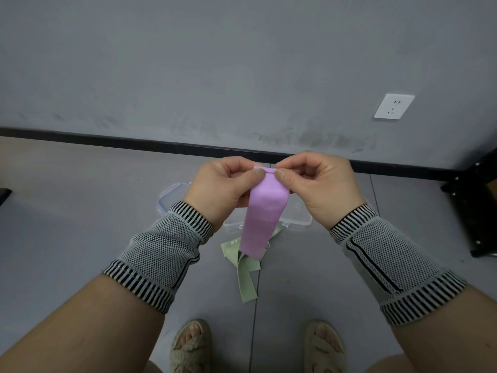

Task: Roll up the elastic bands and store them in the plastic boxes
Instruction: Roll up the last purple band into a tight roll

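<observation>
From the head camera, a person stood looking down at a grey floor. The left hand (224, 184) and right hand (318, 184) each pinched the top edge of a purple elastic band (265, 214), which hung between them. Beneath it, a clear plastic box (298, 215) sat on the floor, with a green elastic band (246, 267) lying just before it.
</observation>
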Demonstrator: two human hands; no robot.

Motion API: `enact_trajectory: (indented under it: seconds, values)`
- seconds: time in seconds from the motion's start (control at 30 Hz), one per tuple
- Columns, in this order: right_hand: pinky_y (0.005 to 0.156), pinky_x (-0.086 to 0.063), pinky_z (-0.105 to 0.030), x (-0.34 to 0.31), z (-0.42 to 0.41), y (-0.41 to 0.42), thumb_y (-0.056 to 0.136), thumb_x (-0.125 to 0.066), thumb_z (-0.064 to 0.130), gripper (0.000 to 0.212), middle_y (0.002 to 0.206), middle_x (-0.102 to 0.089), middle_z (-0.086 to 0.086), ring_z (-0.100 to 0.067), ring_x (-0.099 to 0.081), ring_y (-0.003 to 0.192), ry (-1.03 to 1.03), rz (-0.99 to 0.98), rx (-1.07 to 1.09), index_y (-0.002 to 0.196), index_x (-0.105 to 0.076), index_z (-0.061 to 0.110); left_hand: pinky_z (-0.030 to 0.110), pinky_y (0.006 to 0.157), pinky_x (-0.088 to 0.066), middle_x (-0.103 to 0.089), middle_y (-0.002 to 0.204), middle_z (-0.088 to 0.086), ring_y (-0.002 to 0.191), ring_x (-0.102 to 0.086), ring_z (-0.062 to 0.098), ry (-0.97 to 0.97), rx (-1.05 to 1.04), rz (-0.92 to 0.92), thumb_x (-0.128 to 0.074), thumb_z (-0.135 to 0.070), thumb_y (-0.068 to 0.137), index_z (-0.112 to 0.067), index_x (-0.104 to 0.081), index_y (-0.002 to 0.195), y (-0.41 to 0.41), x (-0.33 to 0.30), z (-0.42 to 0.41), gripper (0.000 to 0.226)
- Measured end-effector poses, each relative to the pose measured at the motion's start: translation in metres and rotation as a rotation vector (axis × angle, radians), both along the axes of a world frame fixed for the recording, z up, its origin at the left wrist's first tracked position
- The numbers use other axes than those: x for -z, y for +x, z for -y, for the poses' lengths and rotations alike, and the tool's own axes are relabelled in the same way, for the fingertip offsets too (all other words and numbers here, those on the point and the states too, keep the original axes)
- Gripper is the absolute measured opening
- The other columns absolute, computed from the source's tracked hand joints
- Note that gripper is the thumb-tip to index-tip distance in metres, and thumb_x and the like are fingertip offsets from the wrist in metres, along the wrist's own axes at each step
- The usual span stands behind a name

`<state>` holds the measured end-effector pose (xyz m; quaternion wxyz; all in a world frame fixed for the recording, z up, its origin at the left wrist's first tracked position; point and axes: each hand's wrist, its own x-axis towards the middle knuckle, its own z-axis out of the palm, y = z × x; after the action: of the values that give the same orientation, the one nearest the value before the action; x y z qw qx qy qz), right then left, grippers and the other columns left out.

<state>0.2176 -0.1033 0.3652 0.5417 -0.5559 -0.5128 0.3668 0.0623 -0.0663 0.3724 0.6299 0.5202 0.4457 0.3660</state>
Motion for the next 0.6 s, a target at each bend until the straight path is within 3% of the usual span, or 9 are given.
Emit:
enact_trajectory:
  seconds: [0.13,0.3,0.6]
  values:
    - [0.069,-0.055,-0.024,-0.0008,0.0001,-0.0014,0.079,-0.069,-0.006,0.023,0.066,-0.067,0.004,-0.011,-0.061,0.067,-0.020,-0.064,0.005,0.072,-0.067,0.015,0.028,0.062,-0.057,-0.069,0.074,0.009,0.065,-0.064,0.016,-0.016,0.000,0.001,-0.058,-0.002,0.088,-0.004,-0.066,0.083,0.0016,-0.0010,0.0005,0.010]
    - [0.076,-0.057,-0.036,0.0016,-0.0012,-0.0034,0.080,-0.068,-0.004,0.021,0.071,-0.069,-0.004,-0.019,-0.064,0.073,-0.051,-0.120,-0.007,0.073,-0.068,0.016,0.029,0.063,-0.058,-0.069,0.076,0.011,0.066,-0.065,0.017,-0.034,-0.008,0.013,-0.058,-0.001,0.088,-0.001,-0.065,0.086,0.0027,-0.0006,0.0013,0.008]
    - [0.067,-0.053,-0.019,0.0009,-0.0024,-0.0044,0.081,-0.067,-0.006,0.020,0.070,-0.066,-0.001,-0.008,-0.059,0.066,-0.038,-0.055,-0.011,0.073,-0.067,0.013,0.025,0.059,-0.057,-0.069,0.066,0.004,0.061,-0.065,0.013,-0.041,-0.025,0.018,-0.059,0.001,0.087,-0.005,-0.066,0.080,0.0051,-0.0006,0.0028,0.012]
